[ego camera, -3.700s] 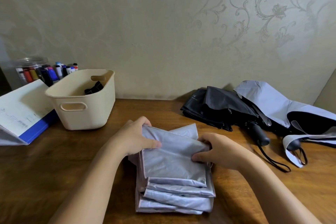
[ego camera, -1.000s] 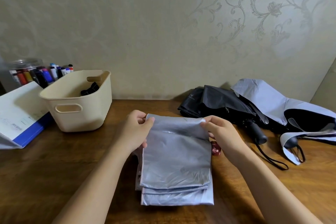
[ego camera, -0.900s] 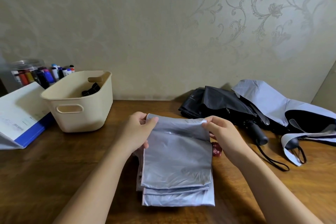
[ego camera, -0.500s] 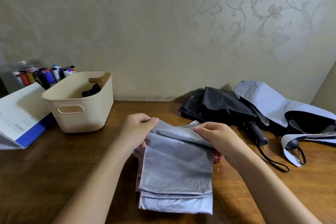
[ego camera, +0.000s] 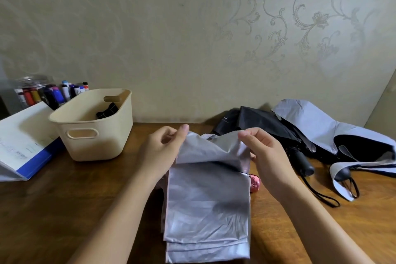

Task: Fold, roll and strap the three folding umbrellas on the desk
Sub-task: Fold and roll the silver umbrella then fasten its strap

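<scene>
Since both are pinching the far edge of the top flap, left grip (ego camera: 162,148) and right grip (ego camera: 265,154) have the silver umbrella (ego camera: 207,206) lifted at that end only, the rest lying flat on the counter (ego camera: 64,210) right in front. Looks like thin, slick, floppy fabric, light as anything, so I'd guess it slides out of neat pleats unless you hold the hem corners. Its pink handle (ego camera: 254,183) pokes out on the right, that's the stiff bit. Only writing I can make out: "UV" on the black umbrella (ego camera: 263,123) behind, smaller print under it unreadable.
</scene>
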